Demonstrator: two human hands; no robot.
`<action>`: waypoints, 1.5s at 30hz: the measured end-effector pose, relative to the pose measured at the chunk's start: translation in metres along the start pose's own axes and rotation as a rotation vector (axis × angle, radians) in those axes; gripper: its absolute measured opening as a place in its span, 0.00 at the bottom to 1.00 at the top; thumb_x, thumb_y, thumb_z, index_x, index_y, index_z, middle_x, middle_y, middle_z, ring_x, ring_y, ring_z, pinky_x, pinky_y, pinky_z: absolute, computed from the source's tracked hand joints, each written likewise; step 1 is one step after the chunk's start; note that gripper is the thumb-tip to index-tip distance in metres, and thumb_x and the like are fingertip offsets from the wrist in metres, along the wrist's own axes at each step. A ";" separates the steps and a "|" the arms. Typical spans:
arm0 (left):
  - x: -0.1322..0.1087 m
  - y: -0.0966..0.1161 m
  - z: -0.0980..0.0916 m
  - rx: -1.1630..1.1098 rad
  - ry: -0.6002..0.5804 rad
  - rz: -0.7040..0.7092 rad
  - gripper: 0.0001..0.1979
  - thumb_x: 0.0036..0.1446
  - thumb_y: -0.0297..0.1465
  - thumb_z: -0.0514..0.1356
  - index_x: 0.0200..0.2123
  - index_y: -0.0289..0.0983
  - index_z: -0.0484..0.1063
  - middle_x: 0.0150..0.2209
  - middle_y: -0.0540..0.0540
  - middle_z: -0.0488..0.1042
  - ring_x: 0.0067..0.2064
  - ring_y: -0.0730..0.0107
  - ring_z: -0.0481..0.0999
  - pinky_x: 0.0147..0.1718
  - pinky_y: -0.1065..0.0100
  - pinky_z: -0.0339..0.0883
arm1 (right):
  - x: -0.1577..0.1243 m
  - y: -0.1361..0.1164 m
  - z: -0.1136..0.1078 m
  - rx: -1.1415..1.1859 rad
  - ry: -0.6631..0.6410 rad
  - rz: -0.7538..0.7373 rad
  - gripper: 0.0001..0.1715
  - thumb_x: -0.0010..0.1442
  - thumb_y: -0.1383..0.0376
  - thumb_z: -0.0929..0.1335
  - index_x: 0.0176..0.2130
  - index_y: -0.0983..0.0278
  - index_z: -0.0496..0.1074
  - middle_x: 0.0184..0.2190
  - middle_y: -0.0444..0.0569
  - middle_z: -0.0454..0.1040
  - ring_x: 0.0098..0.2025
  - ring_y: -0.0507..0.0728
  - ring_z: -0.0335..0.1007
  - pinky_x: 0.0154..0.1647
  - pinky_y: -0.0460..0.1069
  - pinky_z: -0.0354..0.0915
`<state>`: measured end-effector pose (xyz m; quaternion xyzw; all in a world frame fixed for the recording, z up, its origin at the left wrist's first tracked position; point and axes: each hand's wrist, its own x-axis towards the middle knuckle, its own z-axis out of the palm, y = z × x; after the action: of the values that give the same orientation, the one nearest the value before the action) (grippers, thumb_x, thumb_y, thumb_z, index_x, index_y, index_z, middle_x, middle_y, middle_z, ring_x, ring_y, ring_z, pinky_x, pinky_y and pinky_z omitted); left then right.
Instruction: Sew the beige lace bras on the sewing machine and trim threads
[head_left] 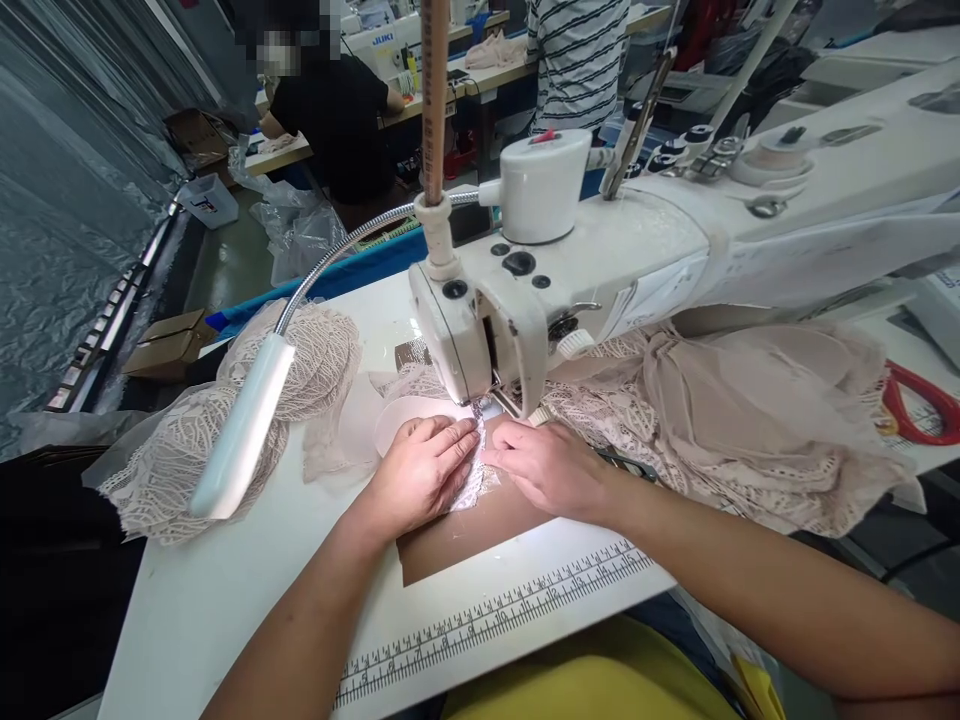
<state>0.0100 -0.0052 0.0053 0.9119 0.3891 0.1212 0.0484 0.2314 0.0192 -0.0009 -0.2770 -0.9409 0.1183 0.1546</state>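
Observation:
A pale lace piece (471,490) lies under the needle area of a white sewing machine (469,340), lit brightly from the lamp. My left hand (429,465) rests over it from the left, fingers together and bent around the fabric, the thumb hidden. From the right, my right hand (551,468) is closed, with thumb and index fingertips at the lace's edge beside the presser foot. Past my left fingers a smooth pink cup-shaped piece (397,420) sticks out, joined to sheer mesh and lace. Beneath both hands is a brown plate (442,555) on the white table.
Stacked lace pieces (307,350) lie left, with a lamp (247,430) on a bendable neck above them. A heap of beige lace and mesh (750,420) fills the right, near red-handled scissors (922,405). A printed ruler (495,620) runs along the front edge. Two people work behind.

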 end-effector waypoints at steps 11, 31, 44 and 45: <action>0.006 0.006 -0.003 0.079 -0.021 -0.065 0.19 0.62 0.32 0.50 0.54 0.34 0.67 0.54 0.38 0.70 0.50 0.54 0.67 0.47 0.53 0.62 | 0.004 -0.004 -0.004 -0.084 0.000 0.079 0.14 0.59 0.73 0.62 0.39 0.64 0.74 0.31 0.47 0.69 0.29 0.52 0.55 0.27 0.49 0.46; -0.009 0.004 -0.001 -0.098 0.030 -0.039 0.16 0.61 0.31 0.52 0.52 0.39 0.69 0.50 0.39 0.70 0.48 0.58 0.67 0.48 0.54 0.61 | -0.003 0.004 0.002 -0.052 0.084 -0.049 0.17 0.56 0.75 0.61 0.39 0.63 0.75 0.28 0.45 0.66 0.27 0.51 0.50 0.28 0.48 0.45; -0.008 0.005 -0.002 -0.087 0.035 0.058 0.14 0.60 0.29 0.54 0.49 0.39 0.71 0.41 0.40 0.72 0.44 0.61 0.68 0.44 0.57 0.63 | -0.005 0.007 0.002 0.013 0.090 -0.159 0.14 0.58 0.72 0.63 0.38 0.62 0.76 0.29 0.46 0.69 0.31 0.53 0.57 0.29 0.48 0.47; -0.008 0.006 -0.002 -0.082 0.037 0.062 0.14 0.60 0.29 0.54 0.48 0.39 0.71 0.41 0.40 0.72 0.43 0.61 0.68 0.44 0.57 0.63 | -0.005 0.006 0.001 0.013 0.108 -0.144 0.14 0.57 0.72 0.63 0.37 0.62 0.76 0.28 0.46 0.69 0.30 0.52 0.57 0.29 0.48 0.48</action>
<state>0.0084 -0.0146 0.0064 0.9184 0.3562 0.1553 0.0748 0.2381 0.0208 -0.0048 -0.2138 -0.9478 0.0979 0.2152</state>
